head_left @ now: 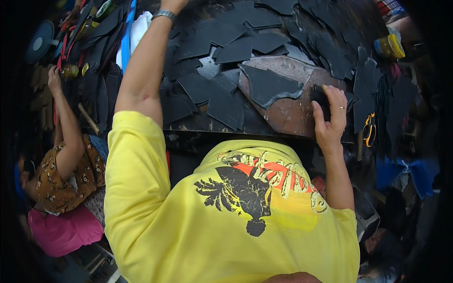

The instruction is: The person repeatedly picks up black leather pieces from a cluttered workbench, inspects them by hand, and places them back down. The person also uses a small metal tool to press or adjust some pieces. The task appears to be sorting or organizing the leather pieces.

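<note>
Black cut pieces (269, 85), worn board (292, 115), cluttered workbench (198, 123)

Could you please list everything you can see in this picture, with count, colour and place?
Cut sheet pieces: many, black, spread over the table.
Table: one, dark, ahead.
Board: one, reddish-brown, worn, table's right.
Jar: one, yellow, upper right.
Scissors: one, orange-handled, right.
Co-worker: one, patterned brown top, left.
Shirt: yellow, printed.
Left arm: raised, wristwatch; hand out of view.
Right hand: ringed, on a small black piece on the board.
</note>
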Motion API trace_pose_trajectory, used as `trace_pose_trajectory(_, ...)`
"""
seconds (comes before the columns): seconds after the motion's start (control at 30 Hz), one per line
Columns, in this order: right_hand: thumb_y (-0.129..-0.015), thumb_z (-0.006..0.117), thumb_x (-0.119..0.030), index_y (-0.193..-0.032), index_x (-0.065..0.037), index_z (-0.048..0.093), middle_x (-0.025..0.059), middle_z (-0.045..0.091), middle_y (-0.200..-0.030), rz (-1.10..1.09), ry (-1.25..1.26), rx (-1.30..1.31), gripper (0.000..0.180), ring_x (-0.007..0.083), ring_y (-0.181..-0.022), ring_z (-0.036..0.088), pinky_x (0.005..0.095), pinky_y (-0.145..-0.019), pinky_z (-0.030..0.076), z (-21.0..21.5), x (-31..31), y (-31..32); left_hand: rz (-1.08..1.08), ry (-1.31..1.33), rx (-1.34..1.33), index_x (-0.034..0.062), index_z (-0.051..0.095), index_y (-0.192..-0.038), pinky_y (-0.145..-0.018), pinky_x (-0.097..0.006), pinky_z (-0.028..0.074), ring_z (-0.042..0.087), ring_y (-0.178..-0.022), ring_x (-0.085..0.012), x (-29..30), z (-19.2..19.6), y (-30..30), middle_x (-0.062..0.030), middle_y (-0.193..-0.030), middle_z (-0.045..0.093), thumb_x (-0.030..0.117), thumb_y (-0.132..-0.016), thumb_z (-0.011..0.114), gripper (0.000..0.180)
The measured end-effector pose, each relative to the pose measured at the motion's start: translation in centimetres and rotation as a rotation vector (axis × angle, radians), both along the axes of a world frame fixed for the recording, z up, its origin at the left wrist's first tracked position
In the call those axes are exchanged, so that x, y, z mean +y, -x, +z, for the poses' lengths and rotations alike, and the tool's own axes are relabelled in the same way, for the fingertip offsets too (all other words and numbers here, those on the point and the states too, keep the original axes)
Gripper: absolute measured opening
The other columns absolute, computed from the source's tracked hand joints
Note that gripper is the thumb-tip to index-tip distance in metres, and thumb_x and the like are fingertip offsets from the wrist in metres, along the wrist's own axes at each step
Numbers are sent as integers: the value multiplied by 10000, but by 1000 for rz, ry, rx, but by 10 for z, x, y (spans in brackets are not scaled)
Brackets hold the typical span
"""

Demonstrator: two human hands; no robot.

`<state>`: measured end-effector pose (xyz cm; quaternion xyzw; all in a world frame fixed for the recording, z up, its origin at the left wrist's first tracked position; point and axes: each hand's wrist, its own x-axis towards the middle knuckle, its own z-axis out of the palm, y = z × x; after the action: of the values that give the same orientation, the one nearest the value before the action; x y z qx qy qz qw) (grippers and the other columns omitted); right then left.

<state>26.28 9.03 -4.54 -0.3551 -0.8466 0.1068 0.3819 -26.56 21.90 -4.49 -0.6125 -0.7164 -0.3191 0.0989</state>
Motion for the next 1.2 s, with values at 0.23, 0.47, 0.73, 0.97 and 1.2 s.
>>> trace_pose_trajectory(0.23, -864, 780, -26, -1486, 31, 501, 145, 609, -1389, 51, 341, 557, 684, 264, -1368, 533, 386, -1197, 350, 48, -11, 8, -417, 269, -250, 78, 731, -1264, -906, -327, 566, 743, -1018, -225, -140, 92, -142, -97, -1077, 773, 321, -953, 753, 396)
trace_pose_trajectory(0.47, -891, 772, -26, -1099, 11, 705, 22, 709, -1005, 51, 1011, 150, 221, 71, -931, 645, 230, -845, 505, 70, -8, 10, -625, 501, -816, 24, 677, -1205, -823, -303, 561, 745, -957, -205, -217, 44, -277, -116, -1096, 740, 115, -913, 785, 324)
trace_pose_trajectory(0.73, -920, 696, 29, -1127, -15, 681, -8, 671, -953, 51, 845, 249, 212, 44, -864, 603, 213, -775, 489, 51, 11, 17, -575, 223, -563, 38, 684, -1183, -703, -352, 552, 714, -822, -280, -212, 21, -294, -131, -967, 697, 109, -932, 750, 269)
trace_pose_trajectory(0.97, -906, 690, 36, -1155, -24, 678, 8, 652, -911, 76, 776, 146, 257, 80, -844, 605, 236, -798, 502, 34, 35, 33, -471, 348, -546, 39, 711, -1162, -705, -416, 558, 699, -804, -333, -200, 19, -295, -141, -958, 691, 185, -932, 735, 273)
trace_pose_trajectory(1.2, -912, 707, 22, -1149, -11, 681, 30, 706, -966, 14, 723, 118, 240, 94, -885, 627, 255, -820, 512, 23, 37, 35, -437, 344, -536, 44, 733, -1163, -643, -368, 526, 651, -680, -260, -196, 13, -294, -116, -836, 668, 183, -917, 763, 284)
